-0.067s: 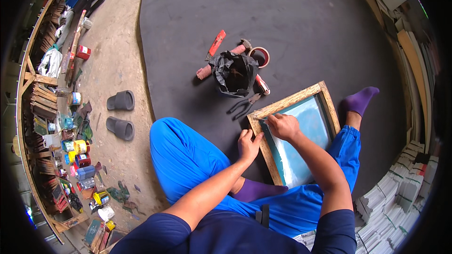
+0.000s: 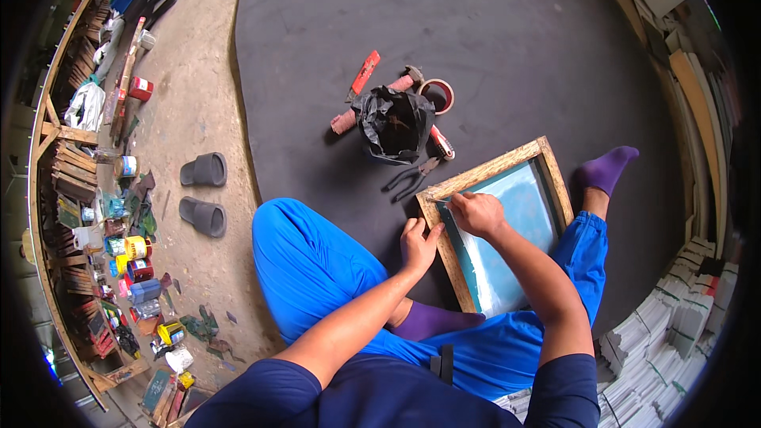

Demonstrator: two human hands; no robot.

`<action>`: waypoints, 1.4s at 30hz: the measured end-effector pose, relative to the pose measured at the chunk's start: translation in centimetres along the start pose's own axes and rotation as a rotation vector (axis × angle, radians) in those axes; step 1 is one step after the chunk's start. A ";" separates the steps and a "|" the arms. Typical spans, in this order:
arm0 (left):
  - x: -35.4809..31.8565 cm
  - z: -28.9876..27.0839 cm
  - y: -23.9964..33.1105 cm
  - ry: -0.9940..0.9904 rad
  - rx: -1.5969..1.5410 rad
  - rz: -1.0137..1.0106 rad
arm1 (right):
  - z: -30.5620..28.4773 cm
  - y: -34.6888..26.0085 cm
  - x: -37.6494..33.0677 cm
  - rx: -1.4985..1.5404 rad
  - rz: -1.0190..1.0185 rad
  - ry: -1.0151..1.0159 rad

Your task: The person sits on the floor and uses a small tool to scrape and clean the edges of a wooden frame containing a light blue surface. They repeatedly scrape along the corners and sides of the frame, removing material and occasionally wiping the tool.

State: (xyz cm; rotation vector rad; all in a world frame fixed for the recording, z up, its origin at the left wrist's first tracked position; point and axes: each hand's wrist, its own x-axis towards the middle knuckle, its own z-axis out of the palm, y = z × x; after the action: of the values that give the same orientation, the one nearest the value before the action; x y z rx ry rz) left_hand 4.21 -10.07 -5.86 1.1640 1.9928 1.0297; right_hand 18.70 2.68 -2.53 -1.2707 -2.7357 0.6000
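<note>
A wooden screen frame (image 2: 501, 168) with blue mesh and a whitish area (image 2: 511, 226) leans over my lap between my legs. My left hand (image 2: 418, 246) grips its left rail, thumb on the wood and fingers curled at the outer side. My right hand (image 2: 477, 212) is closed above the mesh near the upper-left corner. From its fingers a thin, pale tool (image 2: 437, 200) reaches to the corner; most of it is hidden, and its kind is unclear. Beyond that corner lie dark-handled pliers (image 2: 411, 179), apart from both hands.
On the dark mat (image 2: 317, 16) stand a container lined with a black bag (image 2: 394, 128), a red cutter (image 2: 365, 75), a hammer (image 2: 345, 120) and a tape roll (image 2: 437, 96). Slippers (image 2: 204, 170) and paint cans (image 2: 136, 248) lie left. Stacked white material (image 2: 658, 341) is at right.
</note>
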 end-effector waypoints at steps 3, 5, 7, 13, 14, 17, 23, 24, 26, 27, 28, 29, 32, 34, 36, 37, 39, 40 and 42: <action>0.4 0.1 -0.3 0.044 -0.010 0.049 | -2.2 -0.9 1.9 0.190 0.212 -0.281; 0.8 0.1 -0.1 0.033 -0.010 0.069 | -1.6 0.4 2.8 0.322 0.309 -0.390; 1.1 -0.5 0.1 0.004 0.011 0.057 | -1.7 0.6 2.8 0.273 0.242 -0.338; 1.2 -0.6 -0.2 -0.013 -0.013 0.066 | -1.1 1.8 3.8 0.837 0.518 -0.610; 1.1 -0.6 -0.4 -0.010 -0.002 0.071 | -1.0 2.0 3.8 0.957 0.585 -0.682; 1.2 -0.6 -0.5 -0.012 0.020 0.088 | -1.0 1.8 3.5 1.109 0.693 -0.709; 1.5 -0.4 -1.3 -0.042 0.030 0.105 | -3.2 1.8 2.6 0.662 0.555 -0.446; 1.6 -0.3 -1.5 -0.062 0.002 0.101 | -3.4 1.8 1.4 0.579 0.466 -0.287; 1.9 -1.0 -2.3 -0.145 -0.017 0.035 | -3.4 0.6 -0.7 0.535 0.423 -0.170; 2.1 -1.0 -3.4 -0.088 -0.106 0.017 | -3.8 -1.5 -1.6 0.562 0.430 -0.123; 2.2 -0.9 -4.4 -0.036 -0.195 -0.001 | -4.1 -3.6 -2.6 0.589 0.438 -0.075; 2.8 -1.5 -4.4 -0.091 -0.217 -0.051 | -3.2 -5.2 -3.9 0.573 0.445 -0.005; 4.9 -3.2 -3.8 -0.168 -0.191 0.026 | -2.4 -10.4 -5.6 0.509 0.567 0.027; 5.8 -3.6 -3.5 -0.258 -0.116 0.058 | -0.8 -12.3 -5.9 0.470 0.552 0.110; 6.2 -3.8 -3.6 -0.335 -0.055 0.102 | 0.4 -13.4 -5.4 0.386 0.582 0.124; 6.2 -3.9 -3.8 -0.348 -0.072 0.075 | 0.7 -13.9 -5.1 0.351 0.601 0.144; 6.1 -3.7 -4.3 -0.346 -0.089 0.074 | 1.0 -14.6 -4.6 0.278 0.637 0.182; 6.1 -3.6 -4.5 -0.344 -0.099 0.072 | 1.1 -14.5 -4.5 0.263 0.642 0.170; 6.0 -3.5 -4.6 -0.356 -0.121 0.053 | 1.1 -14.4 -4.1 0.235 0.647 0.144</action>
State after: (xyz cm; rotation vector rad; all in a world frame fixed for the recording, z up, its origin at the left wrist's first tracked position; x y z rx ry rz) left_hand -3.16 -7.27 -8.64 1.2417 1.6091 0.8840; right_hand 10.80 -9.10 2.23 -2.0322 -2.0313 0.7978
